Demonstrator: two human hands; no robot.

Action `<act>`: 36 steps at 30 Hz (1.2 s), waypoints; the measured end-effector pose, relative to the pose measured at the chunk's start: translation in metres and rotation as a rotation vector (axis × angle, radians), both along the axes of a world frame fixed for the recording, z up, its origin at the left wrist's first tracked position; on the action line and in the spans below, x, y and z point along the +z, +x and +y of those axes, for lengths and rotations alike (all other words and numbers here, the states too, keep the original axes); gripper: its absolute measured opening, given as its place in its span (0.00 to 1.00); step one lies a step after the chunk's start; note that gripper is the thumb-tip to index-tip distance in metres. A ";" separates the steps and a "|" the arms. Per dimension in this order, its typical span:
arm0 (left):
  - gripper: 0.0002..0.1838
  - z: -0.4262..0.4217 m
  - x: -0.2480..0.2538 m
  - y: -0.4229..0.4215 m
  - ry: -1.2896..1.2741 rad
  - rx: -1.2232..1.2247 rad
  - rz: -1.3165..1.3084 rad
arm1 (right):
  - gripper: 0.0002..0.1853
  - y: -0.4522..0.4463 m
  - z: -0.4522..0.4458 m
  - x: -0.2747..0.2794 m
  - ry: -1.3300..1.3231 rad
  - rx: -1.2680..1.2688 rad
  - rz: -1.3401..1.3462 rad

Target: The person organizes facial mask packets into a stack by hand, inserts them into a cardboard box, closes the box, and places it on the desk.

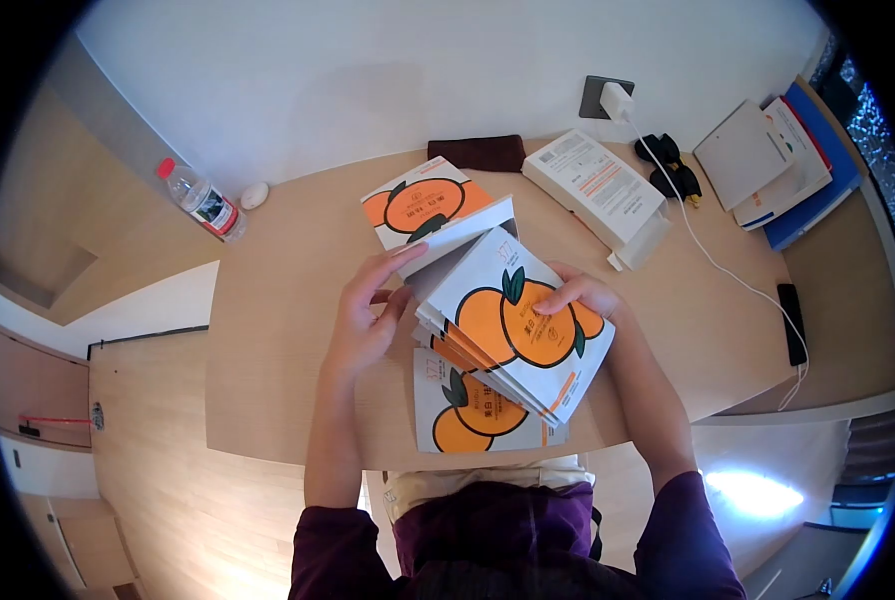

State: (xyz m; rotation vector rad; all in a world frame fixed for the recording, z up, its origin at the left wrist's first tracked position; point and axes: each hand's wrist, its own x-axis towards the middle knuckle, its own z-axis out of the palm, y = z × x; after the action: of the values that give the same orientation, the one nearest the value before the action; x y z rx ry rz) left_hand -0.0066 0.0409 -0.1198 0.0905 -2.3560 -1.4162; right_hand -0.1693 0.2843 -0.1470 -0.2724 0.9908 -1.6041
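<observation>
My right hand [590,292] grips a fanned stack of flat white packets [493,280] printed with oranges, its thumb on the top one. My left hand [363,318] is closed on an open carton [423,190] with the same orange print, fingers at its raised white flap [473,228]. The stack's upper end lies against the carton's opening; I cannot tell whether any packet is inside it. Below the stack, another orange-printed packet [453,425] lies flat near the table's front edge, partly covered.
Behind are a dark brown pouch [476,153], a white box [603,190] with an open flap, and black sunglasses [670,168]. A white cable [713,255] runs down the right side beside books [783,165]. A bottle [203,198] and white mouse [255,195] are left.
</observation>
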 end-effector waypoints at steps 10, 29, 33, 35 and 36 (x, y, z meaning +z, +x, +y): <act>0.33 0.000 -0.004 0.001 0.157 -0.059 0.071 | 0.29 -0.008 -0.007 -0.007 0.018 0.009 0.145; 0.29 0.011 -0.009 -0.003 0.136 0.077 0.175 | 0.33 -0.006 -0.012 -0.002 0.055 0.016 0.192; 0.22 0.021 -0.004 -0.002 0.065 0.211 0.125 | 0.34 0.000 -0.016 0.007 0.081 0.018 0.230; 0.18 0.026 -0.008 -0.004 0.049 0.254 0.137 | 0.34 0.002 -0.018 0.007 0.089 0.006 0.251; 0.16 0.027 -0.009 -0.004 0.041 0.276 0.142 | 0.33 0.002 -0.019 0.005 0.096 -0.005 0.264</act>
State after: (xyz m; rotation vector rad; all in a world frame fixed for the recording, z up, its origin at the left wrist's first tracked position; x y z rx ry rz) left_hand -0.0110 0.0679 -0.1287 0.3031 -2.1067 -1.2916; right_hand -0.1671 0.2655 -0.1420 -0.4243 1.2671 -1.5454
